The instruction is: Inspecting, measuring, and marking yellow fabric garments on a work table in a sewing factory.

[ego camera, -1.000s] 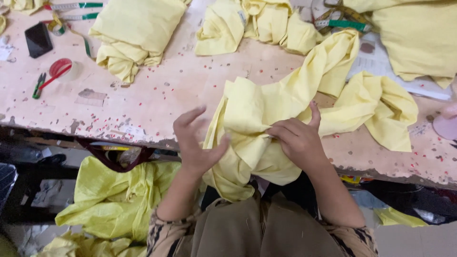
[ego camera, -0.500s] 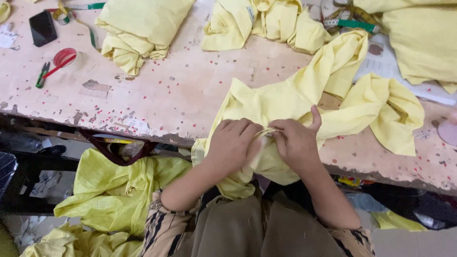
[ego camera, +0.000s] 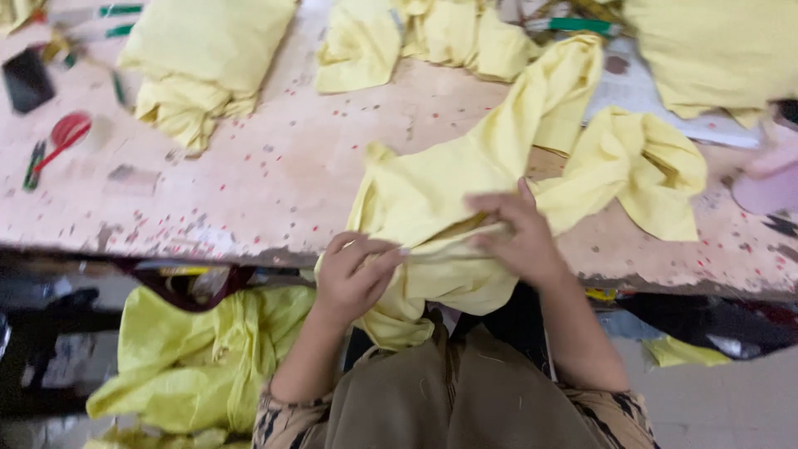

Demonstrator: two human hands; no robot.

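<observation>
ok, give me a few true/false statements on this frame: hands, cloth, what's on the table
1. Both hands grip the pale yellow garment at the table edge. True: left hand and right hand are both on it.
2. The red-handled scissors lie by the right hand. False: they lie far left on the table.
3. A folded yellow stack sits at upper left. True.
4. The cloth bag below the table is blue. False: the bag is yellow-green.

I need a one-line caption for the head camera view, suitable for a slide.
Both hands, left hand and right hand, grip a pale yellow garment at the edge of a worn worktable.
</observation>
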